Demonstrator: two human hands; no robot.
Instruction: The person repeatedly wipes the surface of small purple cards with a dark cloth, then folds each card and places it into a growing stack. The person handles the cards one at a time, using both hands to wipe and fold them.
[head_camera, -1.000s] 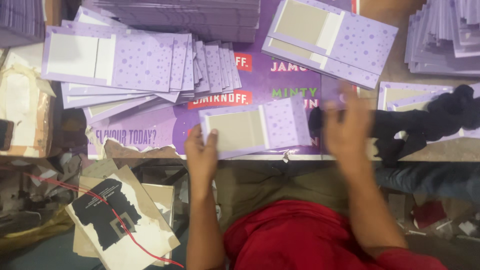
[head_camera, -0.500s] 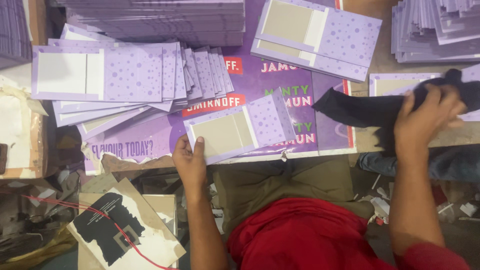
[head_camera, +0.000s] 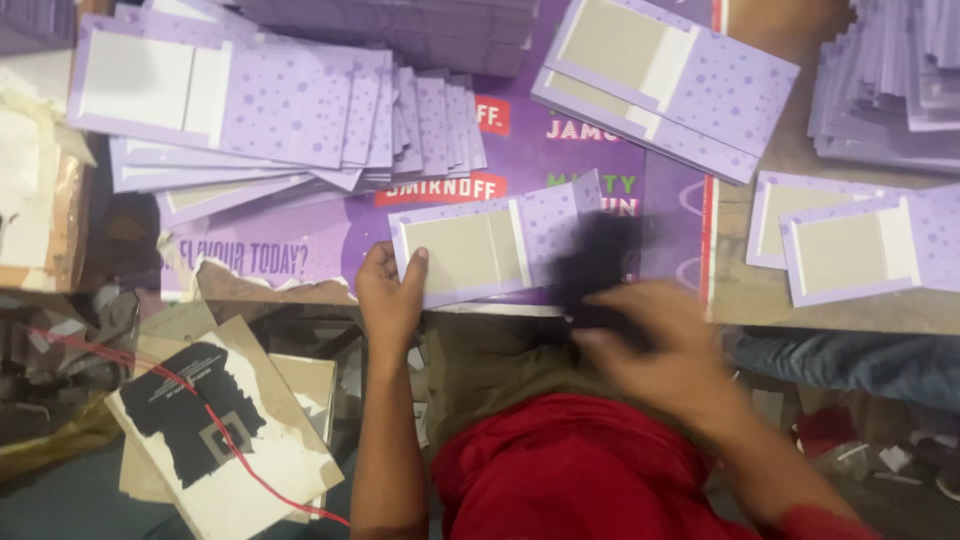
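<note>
Purple dotted card (head_camera: 500, 245) lies flat on the big purple poster (head_camera: 560, 150) at the table edge, two more cards (head_camera: 860, 240) off to its right. Left hand (head_camera: 390, 295) pins its corner, thumb on top. Right hand (head_camera: 650, 345) is blurred, fingers closed around one black cloth (head_camera: 600, 265) resting on the card

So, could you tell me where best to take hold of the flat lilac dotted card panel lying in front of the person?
Probably by its near left corner, coming from the left. The flat lilac dotted card panel lies flat on the purple poster, and the left hand already pinches that edge with its thumb on top. The blurred right hand presses a dark cloth on the right end.
</note>
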